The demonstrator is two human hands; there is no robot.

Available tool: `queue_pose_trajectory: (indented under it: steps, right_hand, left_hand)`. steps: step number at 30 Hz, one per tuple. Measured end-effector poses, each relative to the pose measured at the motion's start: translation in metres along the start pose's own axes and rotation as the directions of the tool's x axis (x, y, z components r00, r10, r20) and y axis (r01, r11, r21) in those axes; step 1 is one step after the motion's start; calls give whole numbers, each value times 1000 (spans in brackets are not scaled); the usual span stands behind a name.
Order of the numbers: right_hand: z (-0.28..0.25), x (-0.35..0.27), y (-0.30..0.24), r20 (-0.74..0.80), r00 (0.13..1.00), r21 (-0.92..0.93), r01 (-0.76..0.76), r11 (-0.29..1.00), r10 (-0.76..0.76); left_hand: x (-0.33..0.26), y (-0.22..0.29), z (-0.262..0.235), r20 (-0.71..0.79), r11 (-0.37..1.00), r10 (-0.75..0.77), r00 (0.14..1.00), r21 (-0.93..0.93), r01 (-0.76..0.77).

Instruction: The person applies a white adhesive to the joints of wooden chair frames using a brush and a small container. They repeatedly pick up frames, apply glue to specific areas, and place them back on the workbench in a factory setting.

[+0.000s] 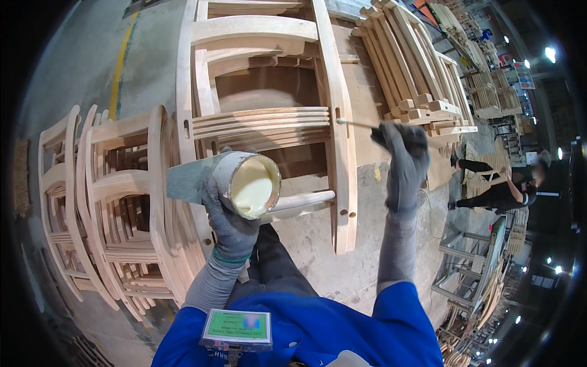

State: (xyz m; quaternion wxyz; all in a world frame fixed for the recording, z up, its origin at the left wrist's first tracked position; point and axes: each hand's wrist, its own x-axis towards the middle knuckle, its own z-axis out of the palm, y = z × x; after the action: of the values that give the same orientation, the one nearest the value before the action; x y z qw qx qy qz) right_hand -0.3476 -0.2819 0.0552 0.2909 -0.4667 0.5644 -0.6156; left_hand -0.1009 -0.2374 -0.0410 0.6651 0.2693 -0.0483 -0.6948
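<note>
Left hand [229,223] grips the glue cup [249,183]; right hand [400,153] clasps a thin brush [358,123] against the chair frame [342,153].

Free room and obstacles about the two hands. The wooden chair frame [269,116] stands straight ahead: its slats and rails bar the way, with only narrow gaps between them. Its right upright [341,159] lies just left of the right hand [403,159], and the thin stick [358,123] in that hand reaches to a slot in it. The left hand [229,220] holds a glue pot [247,183] close against the frame's lower rail [299,203]. To the left, stacked chair frames [104,202] block passage. To the upper right, stacked wooden parts [416,73] close the far side. Open room: the bare floor [318,251] below the frame, between the two forearms, and the floor right of the right hand.
</note>
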Motion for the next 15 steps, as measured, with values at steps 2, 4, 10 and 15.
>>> queue_pose_trajectory:
  steps: [2,4,10,15]
  right_hand:
    - [3,28,23,63,992,-74,113,991,-109]
    - [3,45,44,132,979,-265,188,946,-157]
    - [16,65,72,237,954,-487,282,826,-186]
    - [27,61,73,299,927,-605,368,706,-227]
  left_hand:
    - [2,6,0,45,999,-46,998,4,46]
    - [4,10,-3,23,999,-49,999,-10,49]
    - [3,17,-23,-98,999,-35,995,-32,32]
    - [8,28,-13,-100,999,-44,994,-6,44]
